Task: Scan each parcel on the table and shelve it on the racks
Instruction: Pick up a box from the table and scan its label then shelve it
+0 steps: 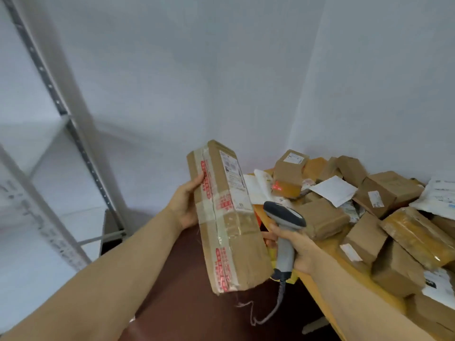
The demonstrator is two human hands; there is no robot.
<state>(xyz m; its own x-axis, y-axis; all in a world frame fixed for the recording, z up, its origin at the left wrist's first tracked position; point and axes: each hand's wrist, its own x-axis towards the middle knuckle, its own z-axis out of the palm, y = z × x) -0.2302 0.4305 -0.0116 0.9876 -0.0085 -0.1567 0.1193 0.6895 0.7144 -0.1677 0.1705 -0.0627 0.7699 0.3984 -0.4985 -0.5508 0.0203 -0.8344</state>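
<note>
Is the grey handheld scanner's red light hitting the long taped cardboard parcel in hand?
No, the red glow lies on a small brown cardboard box on the table, beyond the long taped cardboard parcel.

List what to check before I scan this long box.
1. Left hand grips the long box: ok.
2. Right hand holds the scanner: ok.
3. Red beam on the long box's label: not ok; it falls on a small box beyond.
4. Label print legible: cannot tell, blurred.
5. Rack shelf has room: ok, looks bare.
</note>
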